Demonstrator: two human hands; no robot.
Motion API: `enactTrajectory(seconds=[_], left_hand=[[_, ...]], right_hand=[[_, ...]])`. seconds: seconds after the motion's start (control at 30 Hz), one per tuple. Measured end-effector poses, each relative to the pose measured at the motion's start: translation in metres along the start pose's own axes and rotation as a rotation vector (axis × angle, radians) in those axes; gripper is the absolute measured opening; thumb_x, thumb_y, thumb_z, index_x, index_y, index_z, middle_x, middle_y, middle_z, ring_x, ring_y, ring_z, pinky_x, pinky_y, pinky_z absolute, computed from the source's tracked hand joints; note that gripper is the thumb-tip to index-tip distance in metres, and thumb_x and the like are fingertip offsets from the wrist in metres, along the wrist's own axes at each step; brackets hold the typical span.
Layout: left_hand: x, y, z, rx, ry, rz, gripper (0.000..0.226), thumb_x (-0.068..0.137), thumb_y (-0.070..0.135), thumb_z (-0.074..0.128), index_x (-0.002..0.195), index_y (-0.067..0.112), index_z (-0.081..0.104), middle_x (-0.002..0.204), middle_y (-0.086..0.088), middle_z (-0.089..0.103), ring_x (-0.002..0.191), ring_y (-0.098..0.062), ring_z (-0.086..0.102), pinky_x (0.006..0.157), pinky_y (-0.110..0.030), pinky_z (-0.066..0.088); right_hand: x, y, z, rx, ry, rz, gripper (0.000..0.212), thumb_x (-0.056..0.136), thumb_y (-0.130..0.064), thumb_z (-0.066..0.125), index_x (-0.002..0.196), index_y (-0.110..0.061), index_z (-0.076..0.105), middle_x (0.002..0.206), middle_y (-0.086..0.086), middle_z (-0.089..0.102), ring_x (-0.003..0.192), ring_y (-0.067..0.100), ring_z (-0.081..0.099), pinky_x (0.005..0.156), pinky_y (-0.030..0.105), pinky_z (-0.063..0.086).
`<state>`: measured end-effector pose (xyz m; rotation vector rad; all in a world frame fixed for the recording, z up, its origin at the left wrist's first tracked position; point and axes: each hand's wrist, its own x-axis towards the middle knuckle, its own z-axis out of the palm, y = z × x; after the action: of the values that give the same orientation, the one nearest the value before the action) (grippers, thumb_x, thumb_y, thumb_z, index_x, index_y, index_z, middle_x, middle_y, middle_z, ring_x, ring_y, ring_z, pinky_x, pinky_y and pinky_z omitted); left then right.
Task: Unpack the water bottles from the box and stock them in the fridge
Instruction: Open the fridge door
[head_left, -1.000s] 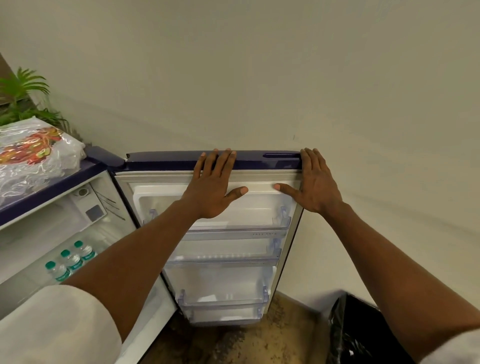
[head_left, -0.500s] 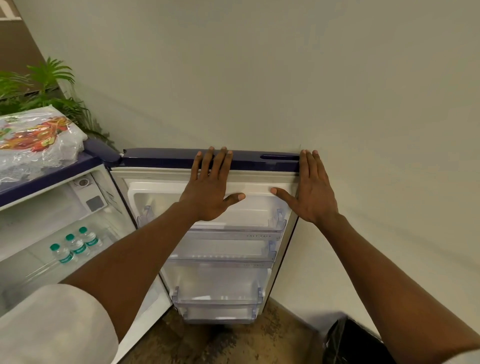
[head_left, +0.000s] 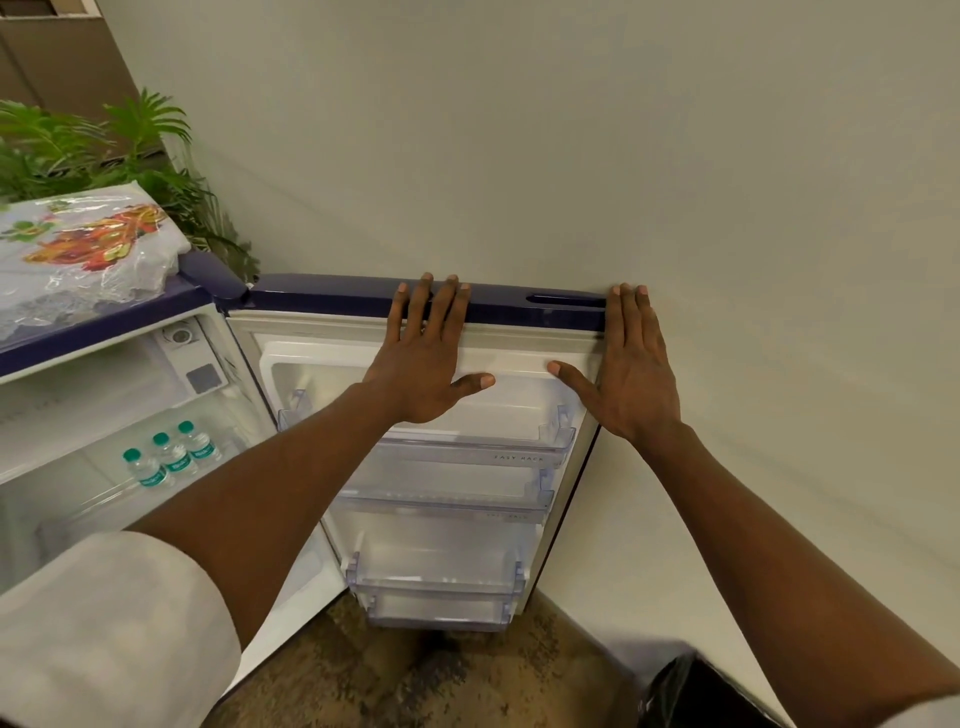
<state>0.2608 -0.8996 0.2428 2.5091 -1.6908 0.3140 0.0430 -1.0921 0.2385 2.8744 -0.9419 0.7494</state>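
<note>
The dark blue fridge door (head_left: 322, 299) stands swung wide open against the wall, its clear inner racks (head_left: 467, 452) bare. My left hand (head_left: 426, 358) lies flat on the door's top edge, fingers spread. My right hand (head_left: 636, 364) presses flat on the door's right top corner, also with fingers apart. Neither hand holds anything. Inside the fridge cabinet (head_left: 78, 395) on the left, three small water bottles with green caps (head_left: 169, 457) stand in a row on a shelf. No box shows in the frame.
A plastic-wrapped colourful package (head_left: 78, 249) lies on top of the fridge, with a green plant (head_left: 104, 150) behind it. A plain wall runs right behind the door. A black object (head_left: 691, 696) sits on the speckled floor at the lower right.
Both hands stay flat on the door's top edge. My view has shifted a little to the left and up, showing more of the plant and less of the black object.
</note>
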Motion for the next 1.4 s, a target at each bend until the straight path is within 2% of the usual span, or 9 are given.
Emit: enactTrajectory(seconds=[0.47,0.6,0.87,1.1,1.27,1.4], left_hand=[[0.013,0.000,0.008,0.012,0.011,-0.037,0.117,0.090,0.091,0.021,0.165,0.011,-0.020,0.176,-0.012,-0.020,0.160,-0.039,-0.024,0.128,-0.060,-0.011],[0.014,0.000,0.009,0.011,0.008,-0.047,0.119,0.089,0.091,0.022,0.165,0.011,-0.022,0.175,-0.012,-0.022,0.159,-0.039,-0.026,0.128,-0.059,-0.013],[0.015,0.002,0.009,0.018,-0.004,-0.058,0.121,0.085,0.093,0.018,0.164,0.011,-0.025,0.174,-0.013,-0.026,0.158,-0.040,-0.028,0.127,-0.060,-0.014],[0.013,0.001,0.003,0.038,-0.022,-0.050,0.121,0.090,0.089,0.030,0.164,0.011,-0.024,0.174,-0.013,-0.023,0.158,-0.040,-0.026,0.127,-0.058,-0.016],[0.008,0.003,-0.006,0.044,-0.036,-0.056,0.117,0.096,0.082,0.038,0.165,0.010,-0.021,0.175,-0.014,-0.022,0.159,-0.038,-0.024,0.130,-0.059,-0.007],[-0.017,0.004,-0.005,-0.021,0.012,-0.075,0.114,0.099,0.073,0.049,0.166,0.009,-0.017,0.173,-0.017,-0.024,0.160,-0.034,-0.023,0.132,-0.053,-0.003]], right_hand=[[0.017,0.010,0.008,-0.004,-0.001,-0.057,0.114,0.093,-0.082,0.041,0.165,-0.002,0.004,0.174,0.016,0.003,0.162,0.030,-0.003,0.132,0.049,0.009],[0.018,0.011,0.011,0.013,0.019,-0.049,0.111,0.093,-0.081,0.044,0.164,-0.002,0.011,0.174,0.016,0.010,0.162,0.029,0.000,0.132,0.049,0.009],[0.017,0.011,0.013,0.006,0.008,-0.054,0.112,0.094,-0.081,0.041,0.165,-0.004,0.003,0.174,0.015,0.001,0.162,0.029,-0.005,0.132,0.048,0.006],[0.017,0.009,0.013,0.007,0.009,-0.049,0.114,0.094,-0.081,0.040,0.165,-0.005,-0.006,0.174,0.015,-0.009,0.161,0.030,-0.011,0.132,0.049,0.004],[0.014,-0.003,0.011,0.032,-0.010,-0.008,0.112,0.096,-0.078,0.040,0.164,-0.002,-0.008,0.173,0.018,-0.011,0.161,0.033,-0.013,0.131,0.051,0.005],[-0.001,-0.025,0.012,0.080,0.002,-0.034,0.107,0.098,-0.074,0.042,0.164,0.000,0.001,0.172,0.020,-0.010,0.161,0.033,-0.013,0.131,0.051,0.003]])
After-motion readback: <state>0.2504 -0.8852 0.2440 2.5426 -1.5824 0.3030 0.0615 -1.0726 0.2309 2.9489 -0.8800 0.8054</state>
